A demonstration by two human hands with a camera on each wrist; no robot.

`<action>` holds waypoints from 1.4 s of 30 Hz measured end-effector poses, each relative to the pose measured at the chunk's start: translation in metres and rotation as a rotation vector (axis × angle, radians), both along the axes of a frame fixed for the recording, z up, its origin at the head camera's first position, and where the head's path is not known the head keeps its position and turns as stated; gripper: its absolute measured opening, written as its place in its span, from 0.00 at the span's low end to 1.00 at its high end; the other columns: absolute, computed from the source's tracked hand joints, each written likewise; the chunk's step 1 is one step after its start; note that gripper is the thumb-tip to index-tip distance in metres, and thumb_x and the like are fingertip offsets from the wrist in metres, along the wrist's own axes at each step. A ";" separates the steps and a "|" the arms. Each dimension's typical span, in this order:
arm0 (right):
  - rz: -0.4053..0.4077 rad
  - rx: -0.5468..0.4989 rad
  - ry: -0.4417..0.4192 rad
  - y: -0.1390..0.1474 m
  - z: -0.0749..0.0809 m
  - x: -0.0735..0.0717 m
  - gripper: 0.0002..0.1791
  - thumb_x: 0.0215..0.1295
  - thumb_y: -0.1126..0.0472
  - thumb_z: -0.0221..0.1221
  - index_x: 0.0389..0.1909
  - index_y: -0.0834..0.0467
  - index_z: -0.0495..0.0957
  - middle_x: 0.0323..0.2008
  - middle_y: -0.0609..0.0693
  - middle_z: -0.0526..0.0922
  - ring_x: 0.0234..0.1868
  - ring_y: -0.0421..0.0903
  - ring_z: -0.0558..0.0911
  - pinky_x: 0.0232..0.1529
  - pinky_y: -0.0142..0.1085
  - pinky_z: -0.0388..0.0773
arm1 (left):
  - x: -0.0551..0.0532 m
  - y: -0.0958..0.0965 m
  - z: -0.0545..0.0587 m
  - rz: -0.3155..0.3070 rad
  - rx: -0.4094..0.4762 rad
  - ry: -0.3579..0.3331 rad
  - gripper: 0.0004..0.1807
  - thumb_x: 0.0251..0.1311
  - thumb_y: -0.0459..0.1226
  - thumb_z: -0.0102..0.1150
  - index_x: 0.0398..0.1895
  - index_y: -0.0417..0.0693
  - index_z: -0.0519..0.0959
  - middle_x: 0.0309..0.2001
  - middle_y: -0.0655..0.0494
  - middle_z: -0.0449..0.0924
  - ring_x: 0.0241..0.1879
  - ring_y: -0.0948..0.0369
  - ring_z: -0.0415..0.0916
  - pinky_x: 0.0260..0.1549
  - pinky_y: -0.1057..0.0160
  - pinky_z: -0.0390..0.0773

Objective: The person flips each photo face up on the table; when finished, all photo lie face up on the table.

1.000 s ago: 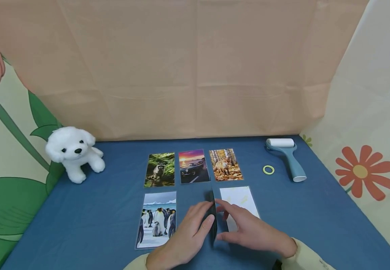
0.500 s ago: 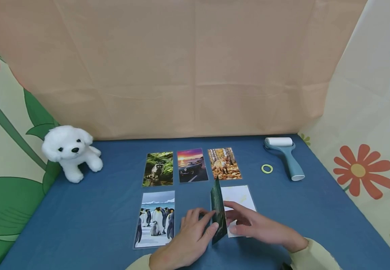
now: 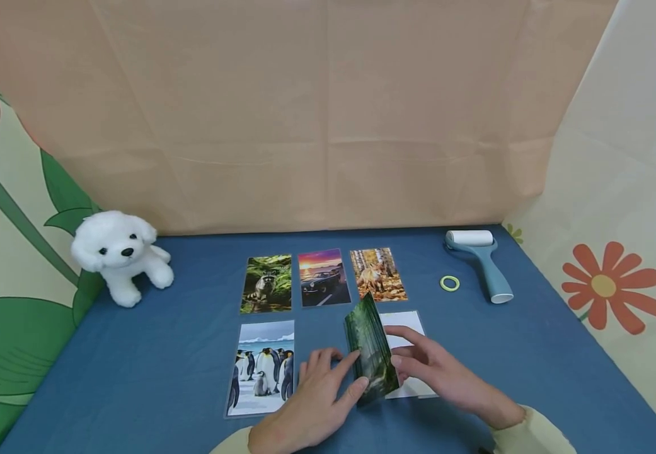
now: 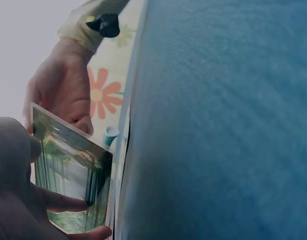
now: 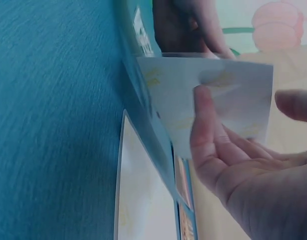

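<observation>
A glossy picture card point(image 3: 370, 343) with a green forest scene stands tilted on its edge between both hands, low in the middle of the head view. My left hand point(image 3: 313, 400) touches its picture side with extended fingers point(image 4: 68, 202). From the other side, my right hand point(image 3: 447, 372) meets the card's pale back point(image 5: 176, 100) with its fingers; in the right wrist view the thumb point(image 5: 293, 104) stays apart from it. Partly hidden behind the raised card and right hand lies a white card point(image 3: 409, 321), blank side up. A penguin card point(image 3: 262, 372) lies left of my left hand.
Behind the hands lie a raccoon card point(image 3: 266, 285), a car card point(image 3: 324, 279) and a fox card point(image 3: 378, 275) in a row. A yellow-green ring point(image 3: 449, 278) and a blue-handled lint roller point(image 3: 486, 268) lie right. A white plush dog point(image 3: 120, 255) sits back left.
The upright card has turned from edge-on so that its green picture now faces the camera more. My right hand has shifted slightly right, while my left hand stays near its place.
</observation>
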State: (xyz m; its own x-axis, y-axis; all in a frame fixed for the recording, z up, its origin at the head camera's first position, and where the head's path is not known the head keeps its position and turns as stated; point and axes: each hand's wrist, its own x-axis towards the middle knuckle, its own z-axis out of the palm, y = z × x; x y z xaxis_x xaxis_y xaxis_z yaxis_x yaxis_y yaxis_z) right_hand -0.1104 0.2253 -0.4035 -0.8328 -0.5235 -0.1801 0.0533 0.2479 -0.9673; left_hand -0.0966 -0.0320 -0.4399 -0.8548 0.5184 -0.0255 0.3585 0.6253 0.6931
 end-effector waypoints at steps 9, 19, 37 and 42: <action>-0.091 -0.103 0.086 -0.007 -0.001 0.004 0.32 0.77 0.60 0.56 0.76 0.64 0.57 0.56 0.66 0.80 0.38 0.51 0.83 0.44 0.46 0.81 | -0.004 -0.013 0.004 0.035 0.113 -0.044 0.34 0.76 0.60 0.43 0.73 0.50 0.69 0.64 0.49 0.68 0.60 0.50 0.63 0.54 0.36 0.61; -0.204 -0.145 0.162 -0.017 -0.010 0.006 0.34 0.72 0.64 0.61 0.74 0.64 0.61 0.51 0.67 0.81 0.36 0.50 0.86 0.40 0.46 0.82 | -0.004 -0.022 0.009 0.170 0.140 -0.095 0.48 0.65 0.55 0.65 0.75 0.33 0.59 0.60 0.47 0.69 0.63 0.45 0.64 0.57 0.39 0.68; -0.239 0.155 0.388 -0.031 -0.017 0.012 0.33 0.65 0.69 0.66 0.71 0.58 0.68 0.40 0.51 0.79 0.35 0.41 0.84 0.34 0.36 0.79 | 0.000 -0.031 0.011 0.235 0.036 0.052 0.55 0.50 0.45 0.80 0.75 0.32 0.59 0.47 0.56 0.67 0.59 0.47 0.62 0.49 0.44 0.67; -0.190 0.236 0.484 -0.033 -0.019 0.013 0.40 0.59 0.73 0.69 0.72 0.61 0.64 0.40 0.47 0.76 0.33 0.38 0.80 0.32 0.34 0.78 | 0.001 -0.032 0.010 0.234 -0.015 0.154 0.55 0.49 0.46 0.80 0.75 0.32 0.60 0.43 0.58 0.68 0.51 0.53 0.64 0.45 0.48 0.67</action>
